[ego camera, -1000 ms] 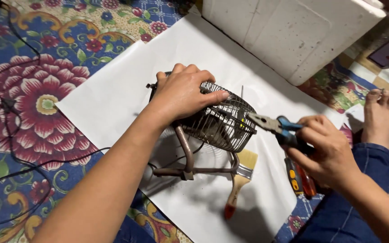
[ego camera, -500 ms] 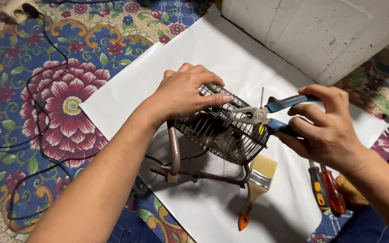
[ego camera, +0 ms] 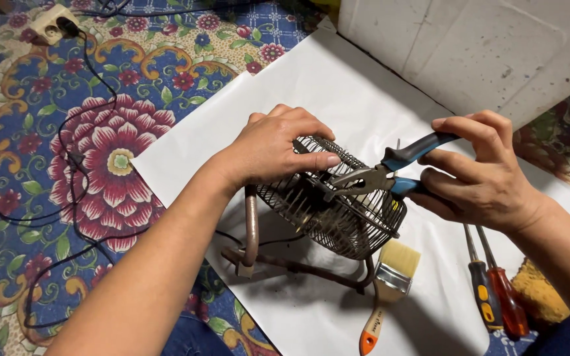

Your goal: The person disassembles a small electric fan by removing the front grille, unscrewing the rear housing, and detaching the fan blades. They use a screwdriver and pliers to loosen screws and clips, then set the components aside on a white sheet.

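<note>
Both hands are busy: the left hand [ego camera: 273,146] clamps down on the wire fan guard [ego camera: 334,198], which stands on white paper [ego camera: 311,86] on the floor, while the right hand [ego camera: 479,175] grips blue-handled pliers [ego camera: 380,175], nose at the guard's rim. Judging by this, the guard is still attached; brush [ego camera: 387,283] and screwdrivers [ego camera: 493,290] lie unused.

Left hand [ego camera: 275,148] covers the top rear of the fan cage [ego camera: 338,211]; motor and blades behind the wires too dark to make out. Pliers [ego camera: 380,175]: tips lost among the wires, what they grip cannot be told; handles partly wrapped by the right hand [ego camera: 479,175]. White box [ego camera: 470,46] cut off by top and right edges. Screwdrivers [ego camera: 496,296]: tips hidden under right wrist. Black cord [ego camera: 67,171] runs off the left edge. Yellow lump [ego camera: 539,293] at lower right, partly hidden, unidentifiable.
</note>
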